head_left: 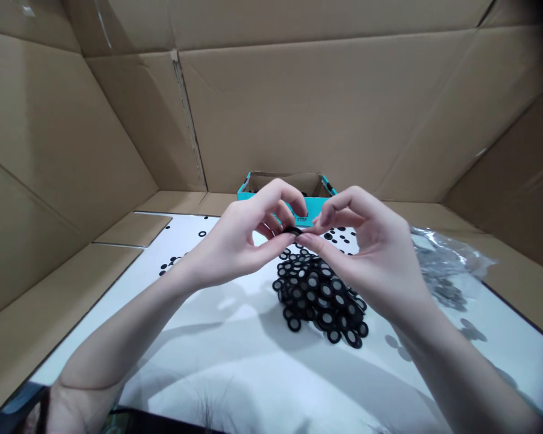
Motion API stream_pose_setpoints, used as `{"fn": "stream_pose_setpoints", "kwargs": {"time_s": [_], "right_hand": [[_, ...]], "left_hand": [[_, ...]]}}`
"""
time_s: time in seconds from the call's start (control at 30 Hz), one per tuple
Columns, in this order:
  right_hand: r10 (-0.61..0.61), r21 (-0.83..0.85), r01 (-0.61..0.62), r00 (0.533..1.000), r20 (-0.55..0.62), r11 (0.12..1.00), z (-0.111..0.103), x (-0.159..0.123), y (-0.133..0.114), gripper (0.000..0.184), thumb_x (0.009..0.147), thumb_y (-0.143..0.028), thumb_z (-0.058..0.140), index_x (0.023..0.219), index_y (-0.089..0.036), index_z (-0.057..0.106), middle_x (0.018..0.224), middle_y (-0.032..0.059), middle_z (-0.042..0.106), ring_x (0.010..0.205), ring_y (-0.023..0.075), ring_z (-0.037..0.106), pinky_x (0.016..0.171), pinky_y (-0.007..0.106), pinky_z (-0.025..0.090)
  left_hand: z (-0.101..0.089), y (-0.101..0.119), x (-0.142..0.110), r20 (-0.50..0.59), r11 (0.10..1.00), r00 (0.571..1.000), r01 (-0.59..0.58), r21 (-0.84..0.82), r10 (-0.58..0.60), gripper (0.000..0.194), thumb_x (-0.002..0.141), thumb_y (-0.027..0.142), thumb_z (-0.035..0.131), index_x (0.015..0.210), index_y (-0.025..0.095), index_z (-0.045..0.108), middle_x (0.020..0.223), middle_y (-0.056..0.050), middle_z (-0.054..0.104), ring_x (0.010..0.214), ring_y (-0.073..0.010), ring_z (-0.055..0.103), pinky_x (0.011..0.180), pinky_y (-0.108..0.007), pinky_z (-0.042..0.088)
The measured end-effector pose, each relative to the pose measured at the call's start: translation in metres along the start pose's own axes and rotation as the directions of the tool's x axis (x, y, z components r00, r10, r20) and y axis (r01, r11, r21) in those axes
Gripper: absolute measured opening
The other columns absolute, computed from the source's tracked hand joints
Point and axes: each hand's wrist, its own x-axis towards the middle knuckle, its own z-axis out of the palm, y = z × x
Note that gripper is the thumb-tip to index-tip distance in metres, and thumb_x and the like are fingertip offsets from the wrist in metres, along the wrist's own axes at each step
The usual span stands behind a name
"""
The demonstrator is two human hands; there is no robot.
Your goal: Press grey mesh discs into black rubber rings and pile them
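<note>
My left hand [247,238] and my right hand [366,247] meet above the white work surface [235,355], fingertips pinched together on one small black ring [293,230]. Both hands are closed around it, thumbs and forefingers touching. Right below them lies a heap of several black rings with pale centres [319,295]. A few loose black rings [341,235] are scattered behind the hands, and others [172,264] lie to the left.
A small teal cardboard box [286,188], open on top, stands behind the hands. A clear plastic bag of grey discs [447,265] lies at the right. Brown cardboard walls [298,108] enclose the surface on three sides.
</note>
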Motion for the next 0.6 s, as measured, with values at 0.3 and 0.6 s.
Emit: {"fn": "stream_pose_setpoints", "kwargs": {"time_s": [0.3,0.6], "right_hand": [[0.003,0.077,-0.002,1.000,-0.015,0.997,0.0094,-0.0048,0.0018,0.030,0.078,-0.010,0.071,0.078,-0.026,0.045,0.073,-0.0063,0.054,0.072,0.0139,0.062,0.072,0.034,0.050],[0.112,0.137,-0.112,0.994,0.006,0.984,0.0047,0.0001,0.0068,0.029,0.076,-0.023,0.078,0.082,-0.026,0.050,0.074,-0.0041,0.066,0.078,0.0183,0.067,0.081,0.040,0.051]], "left_hand": [[-0.0058,0.0054,-0.0020,0.120,0.975,0.991,0.023,0.222,-0.051,0.023,0.088,0.004,0.055,0.102,0.022,0.050,0.081,0.003,0.062,0.068,-0.0092,0.062,0.062,-0.021,0.052],[-0.0001,0.0044,-0.0002,-0.062,0.995,0.993,0.100,-0.008,-0.100,0.023,0.089,0.012,0.061,0.108,0.021,0.051,0.090,0.000,0.062,0.076,-0.0091,0.064,0.065,-0.019,0.054]]}}
